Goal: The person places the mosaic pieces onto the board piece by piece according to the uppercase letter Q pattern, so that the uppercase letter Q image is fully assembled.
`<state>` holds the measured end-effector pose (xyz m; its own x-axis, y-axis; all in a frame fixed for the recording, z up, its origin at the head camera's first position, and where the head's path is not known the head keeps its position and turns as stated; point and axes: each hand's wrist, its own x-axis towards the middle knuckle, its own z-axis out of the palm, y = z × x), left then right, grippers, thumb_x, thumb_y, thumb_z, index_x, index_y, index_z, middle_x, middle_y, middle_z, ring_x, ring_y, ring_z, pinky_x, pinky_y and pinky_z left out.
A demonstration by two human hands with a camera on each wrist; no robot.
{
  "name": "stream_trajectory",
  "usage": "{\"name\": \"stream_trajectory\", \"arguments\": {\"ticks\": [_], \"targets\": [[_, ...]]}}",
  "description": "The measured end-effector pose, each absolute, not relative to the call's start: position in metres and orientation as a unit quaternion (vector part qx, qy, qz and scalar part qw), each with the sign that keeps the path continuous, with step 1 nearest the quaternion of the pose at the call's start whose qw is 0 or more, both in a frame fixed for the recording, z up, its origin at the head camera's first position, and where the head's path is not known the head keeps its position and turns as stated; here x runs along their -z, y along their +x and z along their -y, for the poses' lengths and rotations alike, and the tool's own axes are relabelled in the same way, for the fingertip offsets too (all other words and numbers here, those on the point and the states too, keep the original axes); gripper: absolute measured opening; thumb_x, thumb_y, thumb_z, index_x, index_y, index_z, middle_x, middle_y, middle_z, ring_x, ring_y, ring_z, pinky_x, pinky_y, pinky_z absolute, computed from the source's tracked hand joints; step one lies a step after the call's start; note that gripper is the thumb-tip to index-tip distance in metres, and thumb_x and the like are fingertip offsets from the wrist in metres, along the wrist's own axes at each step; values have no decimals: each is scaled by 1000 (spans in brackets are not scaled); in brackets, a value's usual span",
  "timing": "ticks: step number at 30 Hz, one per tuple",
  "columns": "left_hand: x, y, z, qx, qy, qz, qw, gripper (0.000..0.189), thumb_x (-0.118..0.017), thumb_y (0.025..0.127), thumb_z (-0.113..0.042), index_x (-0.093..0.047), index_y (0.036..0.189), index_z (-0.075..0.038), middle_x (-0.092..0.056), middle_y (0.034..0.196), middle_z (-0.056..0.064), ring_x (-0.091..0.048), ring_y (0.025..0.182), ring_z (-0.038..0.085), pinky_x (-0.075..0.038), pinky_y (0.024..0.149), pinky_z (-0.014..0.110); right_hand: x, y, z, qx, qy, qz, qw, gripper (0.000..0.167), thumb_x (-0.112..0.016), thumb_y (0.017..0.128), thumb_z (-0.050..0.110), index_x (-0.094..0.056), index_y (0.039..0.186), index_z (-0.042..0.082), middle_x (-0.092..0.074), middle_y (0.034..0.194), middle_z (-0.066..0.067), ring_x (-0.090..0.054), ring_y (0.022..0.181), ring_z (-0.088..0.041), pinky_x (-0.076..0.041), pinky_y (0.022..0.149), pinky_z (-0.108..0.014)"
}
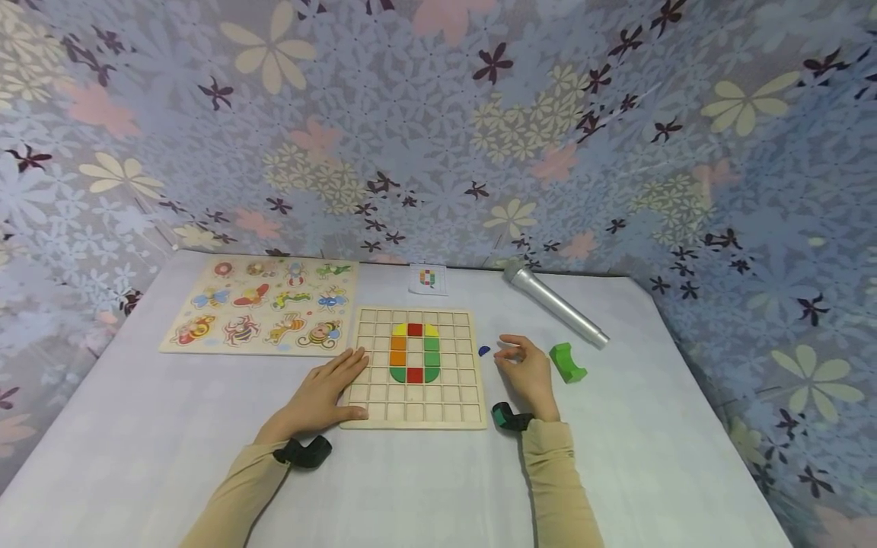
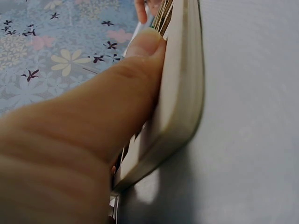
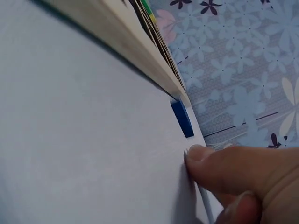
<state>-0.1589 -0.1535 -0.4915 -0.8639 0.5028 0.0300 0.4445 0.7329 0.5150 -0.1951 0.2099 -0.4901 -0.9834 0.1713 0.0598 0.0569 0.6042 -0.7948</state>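
My left hand rests on the left edge of a wooden grid board, fingers spread. In the left wrist view the thumb lies over the board's rim. Red, orange, yellow and green tiles form a ring in the grid. Just off the board's right side lies a small blue half-round piece. My right hand is beside it, fingers loosely bent and nothing seen in them. The right wrist view shows its fingertips a short way from the blue piece.
A small pattern card lies behind the board. To the left is a wooden insect puzzle. A silver microphone and a green curved block lie to the right. Floral cloth hangs behind the white table.
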Motion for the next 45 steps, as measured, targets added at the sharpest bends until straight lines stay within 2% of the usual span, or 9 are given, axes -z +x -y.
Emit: {"name": "stream_trajectory", "arguments": {"ticks": [5, 11, 16, 23, 28, 34, 38, 41, 45], "targets": [[489, -161, 155, -263, 251, -930, 57, 87, -72, 83, -45, -33, 151, -7, -26, 160, 11, -21, 149, 35, -28, 109, 59, 487, -199, -204, -373, -54, 925, 51, 38, -66, 87, 16, -64, 125, 9, -70, 97, -9, -52, 71, -17, -36, 65, -26], [489, -160, 155, -263, 255, -929, 54, 88, -72, 82, -45, -34, 150, -6, -27, 160, 11, -22, 148, 35, -30, 108, 58, 489, -204, -200, -356, -31, 934, 32, 38, -68, 87, 22, -66, 123, 11, -65, 86, -4, -50, 70, -14, -35, 64, -25], [490, -158, 155, -271, 250, -927, 66, 89, -72, 81, -47, -33, 151, -8, -26, 161, 11, -21, 148, 36, -28, 109, 59, 489, -208, -198, -342, -30, 939, 18, 27, -69, 86, 24, -72, 111, 13, -60, 79, 0, -48, 66, -13, -33, 61, -26], [494, -158, 156, -267, 252, -928, 54, 88, -71, 82, -48, -32, 151, -9, -26, 161, 10, -21, 148, 35, -28, 109, 60, 486, -207, -198, -343, -36, 938, 21, 17, -70, 86, 22, -68, 98, 9, -69, 95, -9, -56, 77, -21, -38, 67, -30], [493, -159, 155, -267, 253, -928, 57, 88, -71, 82, -48, -33, 151, -9, -26, 161, 9, -21, 149, 35, -28, 110, 60, 488, -204, -199, -437, -62, 897, 11, 19, -66, 90, 16, -63, 104, 4, -69, 103, -16, -62, 72, -16, -47, 65, -25], [493, -159, 155, -269, 246, -929, 70, 89, -70, 82, -50, -32, 152, -11, -25, 161, 8, -20, 149, 34, -27, 111, 60, 494, -203, -202, -593, -91, 800, 14, 18, -64, 93, 10, -59, 107, -1, -71, 90, -12, -58, 53, -7, -51, 52, -20], [494, -160, 155, -269, 245, -929, 70, 89, -70, 82, -50, -32, 152, -11, -25, 161, 7, -19, 149, 34, -26, 111, 60, 494, -203, -203, -617, -91, 782, 18, 20, -63, 94, 11, -60, 107, -4, -70, 84, -2, -56, 55, -4, -50, 54, -17], [494, -160, 155, -269, 244, -929, 71, 90, -71, 81, -50, -32, 152, -11, -25, 161, 7, -19, 150, 34, -26, 111, 60, 493, -202, -203, -617, -97, 781, 11, 19, -63, 93, 10, -62, 106, -5, -69, 87, -3, -56, 57, -3, -49, 55, -16], [493, -160, 154, -271, 244, -928, 71, 90, -72, 81, -49, -32, 152, -10, -25, 161, 8, -20, 149, 34, -26, 111, 60, 490, -200, -203, -606, -91, 790, -8, 26, -61, 93, 6, -63, 118, 0, -65, 99, -9, -54, 60, -5, -48, 57, -17]]}}
